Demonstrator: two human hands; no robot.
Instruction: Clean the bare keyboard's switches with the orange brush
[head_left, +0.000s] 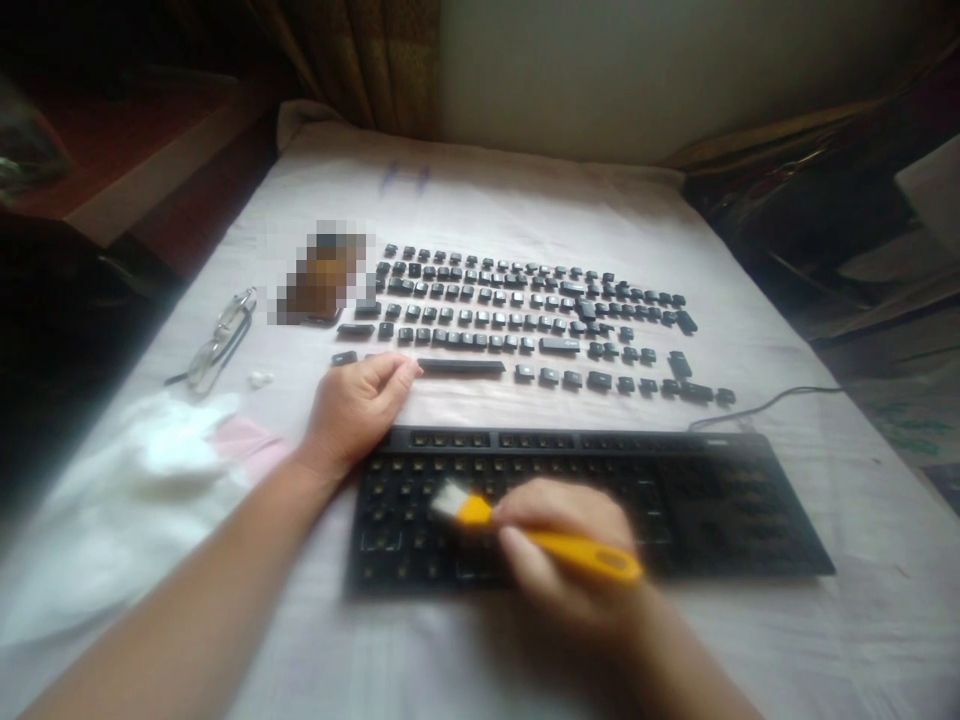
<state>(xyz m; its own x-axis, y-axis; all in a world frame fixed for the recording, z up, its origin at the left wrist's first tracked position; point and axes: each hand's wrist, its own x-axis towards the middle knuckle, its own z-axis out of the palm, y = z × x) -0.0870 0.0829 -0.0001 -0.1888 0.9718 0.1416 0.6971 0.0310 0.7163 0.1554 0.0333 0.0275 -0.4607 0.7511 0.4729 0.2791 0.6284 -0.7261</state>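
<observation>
A black keyboard (727, 510) with its keycaps off lies in front of me. My right hand (570, 520) is closed around a yellow-handled brush (474, 510). The brush's pale bristles are over the left part of the keyboard's bare key sockets, slightly blurred. At the keyboard's far left corner rests my left hand (367, 400), its fingers curled and thumb pressed against them. Whatever is inside those fingers is hidden. Just beyond its fingertips lies the long black spacebar (461, 366). Rows of loose black keycaps (487, 320) spread behind the keyboard.
To the left are eyeglasses (221, 340), small white bits (260, 379) and a crumpled white cloth (142, 500) with a pink part. A pixelated object (322, 275) lies beside the keycaps. A cable (765, 402) runs right from the keyboard across the white sheet (525, 200).
</observation>
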